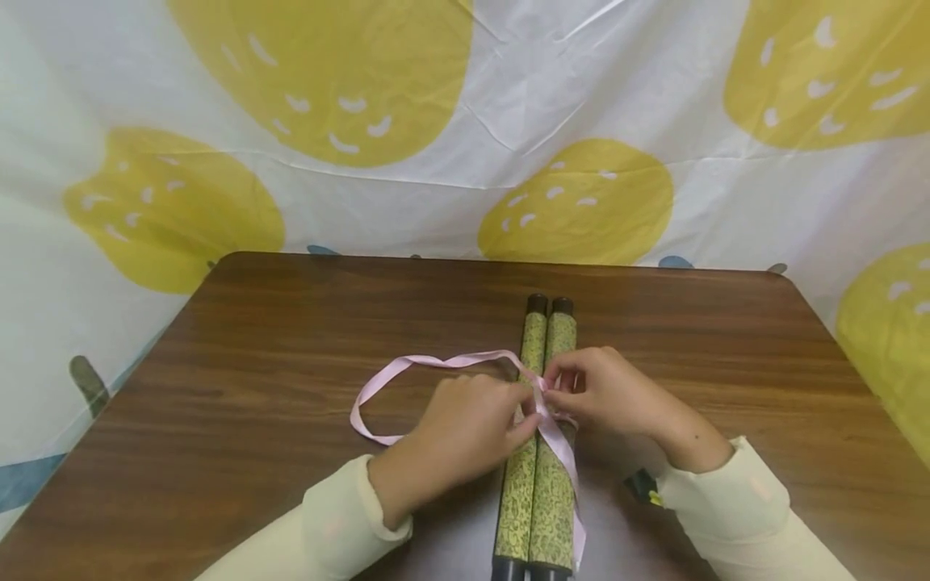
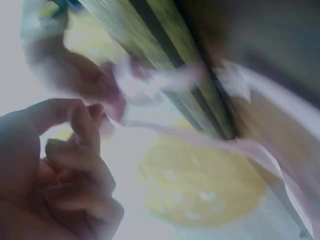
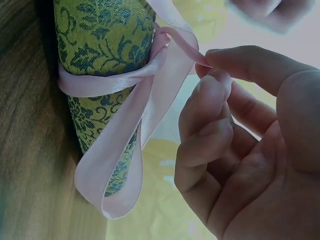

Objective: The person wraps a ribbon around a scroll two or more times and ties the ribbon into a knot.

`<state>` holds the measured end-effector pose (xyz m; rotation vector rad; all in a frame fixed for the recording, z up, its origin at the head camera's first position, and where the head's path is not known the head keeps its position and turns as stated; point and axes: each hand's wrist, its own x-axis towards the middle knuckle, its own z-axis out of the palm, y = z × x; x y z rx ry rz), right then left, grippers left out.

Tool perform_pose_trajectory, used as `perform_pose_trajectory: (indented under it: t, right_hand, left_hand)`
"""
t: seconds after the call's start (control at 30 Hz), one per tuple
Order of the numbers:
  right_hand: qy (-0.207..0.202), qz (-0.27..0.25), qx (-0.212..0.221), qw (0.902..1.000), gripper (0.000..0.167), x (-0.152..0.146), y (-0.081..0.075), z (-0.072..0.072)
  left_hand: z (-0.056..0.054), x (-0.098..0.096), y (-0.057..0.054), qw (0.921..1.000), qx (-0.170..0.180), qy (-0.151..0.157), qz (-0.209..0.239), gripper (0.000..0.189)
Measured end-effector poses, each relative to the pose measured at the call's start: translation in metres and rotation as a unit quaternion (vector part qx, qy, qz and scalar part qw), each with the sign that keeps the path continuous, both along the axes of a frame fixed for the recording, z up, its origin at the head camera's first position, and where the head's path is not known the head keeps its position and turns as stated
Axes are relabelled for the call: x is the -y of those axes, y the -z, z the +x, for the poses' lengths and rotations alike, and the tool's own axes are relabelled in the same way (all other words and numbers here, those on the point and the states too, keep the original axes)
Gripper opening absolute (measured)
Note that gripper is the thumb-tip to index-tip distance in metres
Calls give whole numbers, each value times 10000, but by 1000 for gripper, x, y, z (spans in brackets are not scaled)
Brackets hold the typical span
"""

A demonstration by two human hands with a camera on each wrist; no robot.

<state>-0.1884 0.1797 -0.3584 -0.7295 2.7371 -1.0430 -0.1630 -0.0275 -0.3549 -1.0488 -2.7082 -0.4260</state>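
Two scroll rolls (image 1: 517, 508) in green-gold patterned brocade, with dark end knobs, lie side by side on the table. A pink satin ribbon (image 1: 558, 448) wraps around them near the middle, and one loop of it droops beside the brocade in the right wrist view. My right hand (image 1: 606, 391) pinches a strand of the ribbon between thumb and forefinger, other fingers curled. Opposite it, my left hand (image 1: 465, 420) reaches over the rolls, pinching at the ribbon with thumb and forefinger close together. The left wrist view is blurred at the fingertips.
The brown wood-grain table (image 1: 291, 323) extends around the rolls. A long ribbon length curves out over its left side. Close to my right sleeve (image 1: 734, 492) lies a small dark object (image 1: 641, 486) with yellow on it. Behind hangs a white cloth (image 1: 407, 210) with yellow fruit shapes.
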Motion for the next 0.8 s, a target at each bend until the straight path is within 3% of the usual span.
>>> perform_pose_trajectory:
  t: [0.1,0.27,0.43,0.63,0.8]
  right_hand:
    - [-72,-13,37,10000,5,0,0,0]
    - [-180,-39,-36,9998,7,0,-2,1]
    - [-193,-12,-86,9998,6,1,-3,2]
    - [-37,178,-234,9996,7,-4,-6,5]
    - [373,864,-524,9942,20,-9,-7,24]
  left_hand:
    - [-15,1,3,9983,-359,-400,217,12]
    - [-26,-3,2,9987,115,-431,237,17]
    - [-26,-7,-3,9975,558,-387,216,19]
    - [-25,-12,-5,9970,647,-325,283,15]
    - [-23,-15,-4,9964,723,-317,297,13]
